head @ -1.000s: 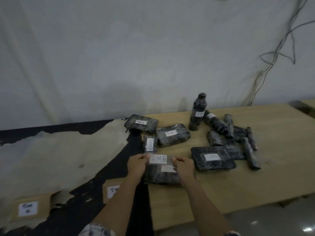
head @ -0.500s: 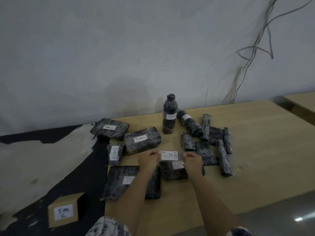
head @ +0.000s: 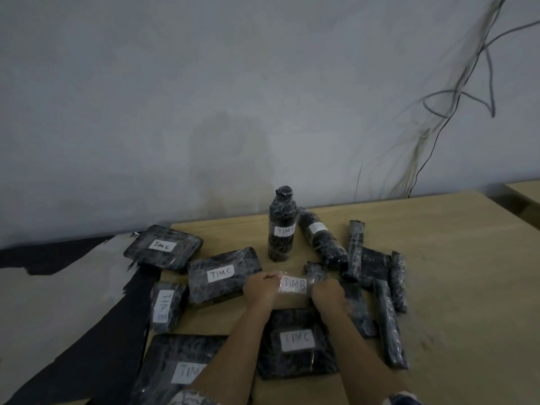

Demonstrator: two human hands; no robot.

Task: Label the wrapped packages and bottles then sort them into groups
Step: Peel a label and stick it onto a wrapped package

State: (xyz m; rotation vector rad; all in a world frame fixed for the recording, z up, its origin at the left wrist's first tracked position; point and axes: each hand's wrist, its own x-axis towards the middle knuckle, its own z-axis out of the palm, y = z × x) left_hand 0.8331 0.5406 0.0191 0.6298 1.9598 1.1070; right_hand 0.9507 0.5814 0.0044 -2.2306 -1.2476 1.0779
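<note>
From the head view, your left hand [head: 261,290] and right hand [head: 328,294] each pinched an end of the "TIM B" label [head: 293,285], stretched above the table [head: 455,258]. Several packages and the upright bottle [head: 281,225] already wore labels; the slim rolls [head: 390,320] at right looked unlabelled, and sorting seemed unfinished.

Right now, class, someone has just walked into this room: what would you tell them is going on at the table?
A person is labelling black-wrapped items on a wooden table. The left hand and right hand hold a taped white label reading TIM B stretched between them, above the table and not yet stuck on anything. Several flat packages and an upright bottle already carry labels; the slim rolls on the right show none.
</note>
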